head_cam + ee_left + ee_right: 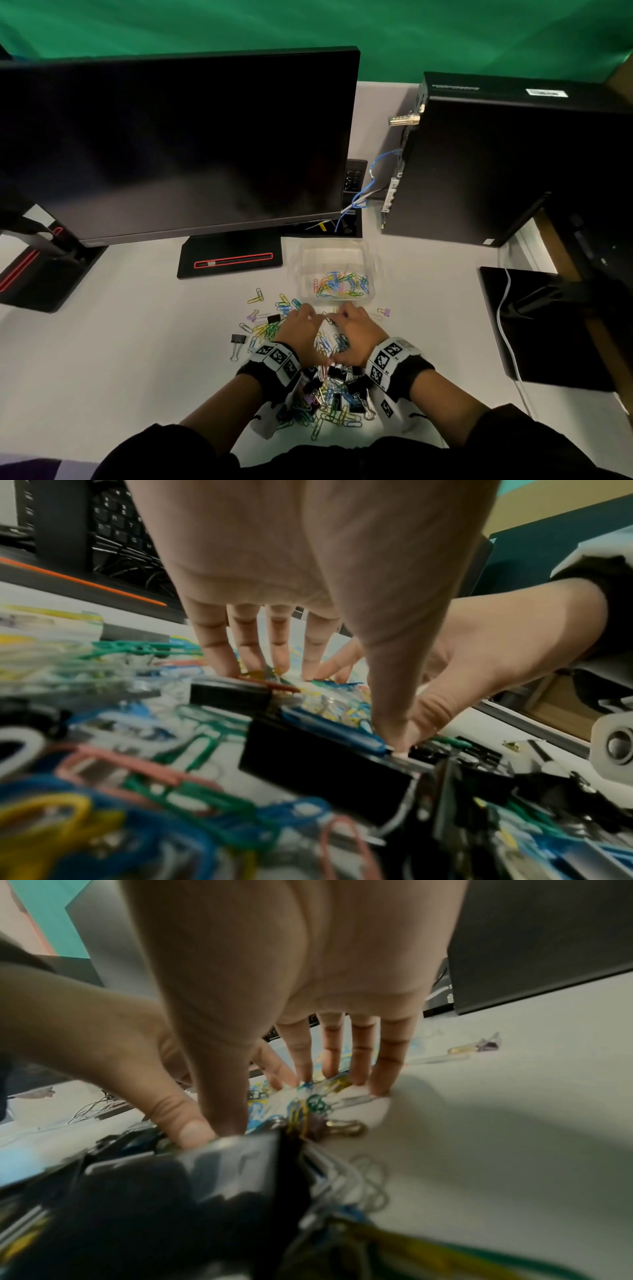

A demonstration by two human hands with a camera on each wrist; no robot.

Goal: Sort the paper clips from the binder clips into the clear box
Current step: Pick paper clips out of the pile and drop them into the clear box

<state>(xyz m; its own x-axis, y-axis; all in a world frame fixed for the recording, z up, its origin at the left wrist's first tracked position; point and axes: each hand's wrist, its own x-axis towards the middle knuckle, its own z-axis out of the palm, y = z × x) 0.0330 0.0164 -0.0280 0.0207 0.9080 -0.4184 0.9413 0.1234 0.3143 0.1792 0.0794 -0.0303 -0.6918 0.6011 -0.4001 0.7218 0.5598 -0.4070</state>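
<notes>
Between the wrists: a mixed heap of paper clips (337, 416) and black binder clips (356, 387) is spread on the table (137, 359), from the near edge up to the fingertips.
Left hand (301, 334): laid palm-down on the heap, fingers (240, 647) straight and spread, tips pressed on loose clips; nothing is gripped.
Right hand (356, 334): laid the same way just beside the left, fingers (359, 1053) straight, thumbs of both hands touching near a black binder clip; nothing is gripped.
Clear box (337, 270): set just beyond both sets of fingertips, straight ahead, its long side across the reach; coloured paper clips are already gathered in its near part.
Deciding relation: the box lies directly forward of the cupped hands, so a push away from the body is judged to be the likely move.
Nearer hand: the right, slightly, since the box sits a little to that side.
Risk: binder clips under the palms may be swept along.
Strays: a purple binder clip (384, 312) lies right of the hands, a black one (238, 340) well left.
</notes>
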